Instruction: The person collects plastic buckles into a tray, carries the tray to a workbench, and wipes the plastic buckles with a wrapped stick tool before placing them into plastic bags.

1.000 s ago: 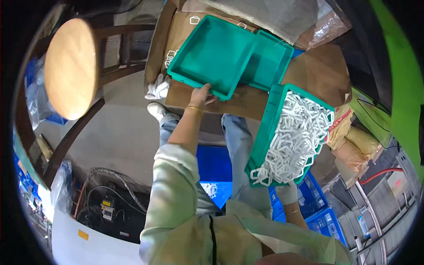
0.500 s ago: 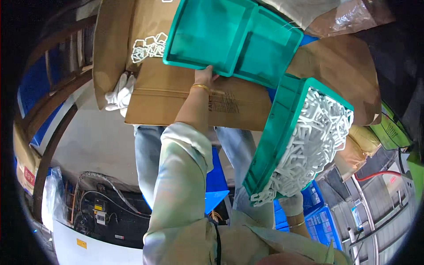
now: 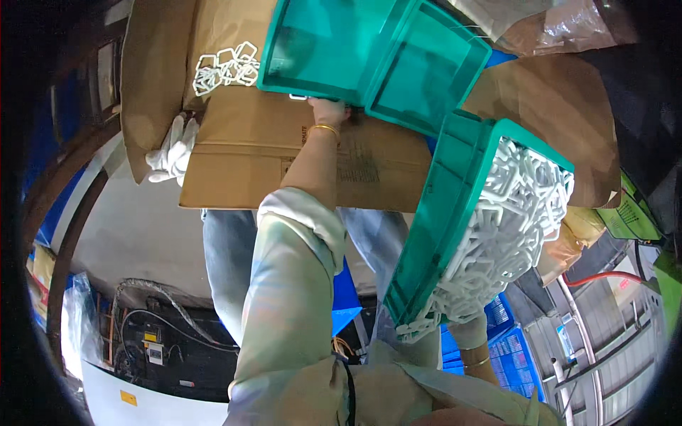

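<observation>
My left hand (image 3: pixel 329 111) is closed at the near edge of a green tray (image 3: pixel 366 99) that has two bare sections; its fingertips are hidden under the rim. Just left of that hand, a white plastic link (image 3: pixel 298 96) peeks out from below the rim. My right hand (image 3: pixel 469 332), in a pale glove, is at the lower end of a green bin (image 3: pixel 444 213), its fingers mostly hidden behind it. The bin leans steeply and is heaped with white plastic chain links (image 3: pixel 501 220). A few links hang over its low corner.
More white links (image 3: pixel 224 69) lie on the cardboard (image 3: pixel 305 160) left of the tray. White gloves (image 3: pixel 172 150) rest at the cardboard's left edge. Blue crates (image 3: pixel 515 358) stand low on the right, near a red hose (image 3: pixel 604 277). Clear plastic wrap (image 3: pixel 572 27) lies at the far right.
My left hand and the tray's near edge have shifted slightly up and left in view. One link now shows below the rim. The bin remains tilted at the right.
</observation>
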A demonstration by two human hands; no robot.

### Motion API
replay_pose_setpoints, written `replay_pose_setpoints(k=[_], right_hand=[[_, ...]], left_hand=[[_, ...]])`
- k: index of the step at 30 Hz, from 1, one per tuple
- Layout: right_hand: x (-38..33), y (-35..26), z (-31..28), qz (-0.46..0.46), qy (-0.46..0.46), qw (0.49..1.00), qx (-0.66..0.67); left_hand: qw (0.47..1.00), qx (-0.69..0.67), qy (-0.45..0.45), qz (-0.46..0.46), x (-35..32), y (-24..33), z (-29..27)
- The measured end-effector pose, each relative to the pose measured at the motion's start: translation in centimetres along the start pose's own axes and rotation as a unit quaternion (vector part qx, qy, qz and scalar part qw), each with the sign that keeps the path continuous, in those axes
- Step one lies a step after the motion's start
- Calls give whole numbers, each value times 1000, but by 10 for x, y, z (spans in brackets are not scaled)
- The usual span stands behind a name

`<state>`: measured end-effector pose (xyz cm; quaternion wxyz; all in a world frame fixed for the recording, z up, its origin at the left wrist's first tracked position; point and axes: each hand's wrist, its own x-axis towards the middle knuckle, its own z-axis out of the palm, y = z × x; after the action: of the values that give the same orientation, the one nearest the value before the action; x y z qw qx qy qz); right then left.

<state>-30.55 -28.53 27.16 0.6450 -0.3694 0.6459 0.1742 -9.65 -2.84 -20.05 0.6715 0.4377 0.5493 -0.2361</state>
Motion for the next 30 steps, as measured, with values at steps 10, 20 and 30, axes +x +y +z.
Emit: replay_pose_setpoints(k=[10, 20, 30], right_hand=[[-26, -10, 22, -72, -48, 986, -144], [-131, -27, 86, -281, -299, 806, -427], [-318, -97, 77, -261, -528, 601, -541]], left_hand=[[969, -191, -156, 27, -145, 11, -39], [994, -50, -38, 89, -418, -58, -306], [924, -282, 252, 56, -713, -205, -325]])
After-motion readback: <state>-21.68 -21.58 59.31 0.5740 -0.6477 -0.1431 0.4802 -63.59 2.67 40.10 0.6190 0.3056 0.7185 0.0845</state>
